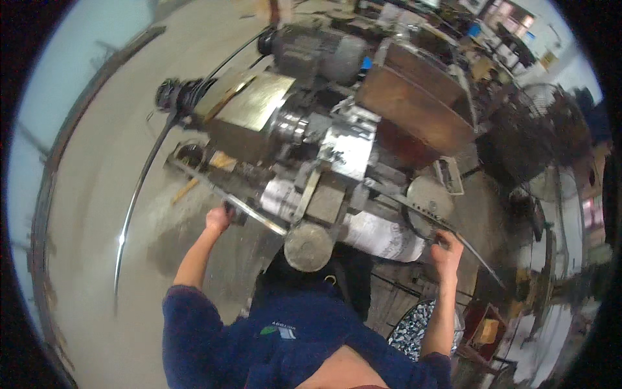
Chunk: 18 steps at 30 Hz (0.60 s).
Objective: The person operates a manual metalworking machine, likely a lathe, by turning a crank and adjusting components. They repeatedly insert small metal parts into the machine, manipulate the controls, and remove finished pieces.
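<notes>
A small metal lathe stands before me, with a shiny spindle (293, 126) and a bright metal block (347, 150) on its carriage. My left hand (218, 220) is closed round a dark handle (229, 209), beside a long metal bar (249, 211) that slants toward me. At the right, my right hand (446, 251) is closed by a dark curved lever (414, 223) near a round grey disc (430, 197); its fingers partly hide what they grip. Another round metal disc (308, 247) sits at the lathe's near edge, between my hands.
A motor (319, 54) and a rusty brown sheet-metal box (414, 97) stand behind the spindle. A brass-coloured plate (249, 97) covers the left end. White sacking (382, 236) lies below the carriage. Near my right forearm is a container of small metal parts (414, 330), beside a reddish box (483, 330).
</notes>
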Motion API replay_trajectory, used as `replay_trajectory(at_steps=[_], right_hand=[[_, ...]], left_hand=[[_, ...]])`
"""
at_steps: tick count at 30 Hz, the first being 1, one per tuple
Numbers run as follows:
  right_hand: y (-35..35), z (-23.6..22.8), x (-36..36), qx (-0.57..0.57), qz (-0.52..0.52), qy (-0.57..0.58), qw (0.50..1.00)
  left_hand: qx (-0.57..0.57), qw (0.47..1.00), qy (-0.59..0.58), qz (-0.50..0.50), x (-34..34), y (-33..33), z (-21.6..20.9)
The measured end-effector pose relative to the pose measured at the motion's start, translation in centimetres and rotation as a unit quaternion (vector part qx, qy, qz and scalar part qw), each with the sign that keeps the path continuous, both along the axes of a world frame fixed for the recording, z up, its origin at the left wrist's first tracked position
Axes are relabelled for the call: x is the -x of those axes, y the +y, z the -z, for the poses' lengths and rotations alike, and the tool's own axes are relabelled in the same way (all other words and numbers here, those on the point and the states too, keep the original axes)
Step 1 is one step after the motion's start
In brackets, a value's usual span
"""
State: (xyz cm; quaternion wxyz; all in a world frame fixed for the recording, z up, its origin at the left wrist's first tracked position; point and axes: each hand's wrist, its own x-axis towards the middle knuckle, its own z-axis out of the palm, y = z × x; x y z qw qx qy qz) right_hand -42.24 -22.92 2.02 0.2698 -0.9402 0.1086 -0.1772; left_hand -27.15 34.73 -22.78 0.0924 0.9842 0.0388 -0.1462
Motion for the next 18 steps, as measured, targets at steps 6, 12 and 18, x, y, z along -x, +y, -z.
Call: replay_trajectory(at_steps=[6, 12, 18], right_hand=[[3.0, -0.8, -2.1, -0.049, -0.061, 0.022, 0.997], [2.5, -0.6, -2.2, -0.067, -0.073, 0.013, 0.995], [5.0, -3.2, -4.9, -0.008, -0.109, 0.005, 0.994]], left_hand=[[0.0, 0.998, -0.059, -0.011, -0.5, -2.3, -2.1], [-0.027, 0.999, -0.012, 0.042, -1.2, -1.6, -3.0], [-0.017, 0.999, -0.026, 0.027, -1.3, -1.2, -2.0]])
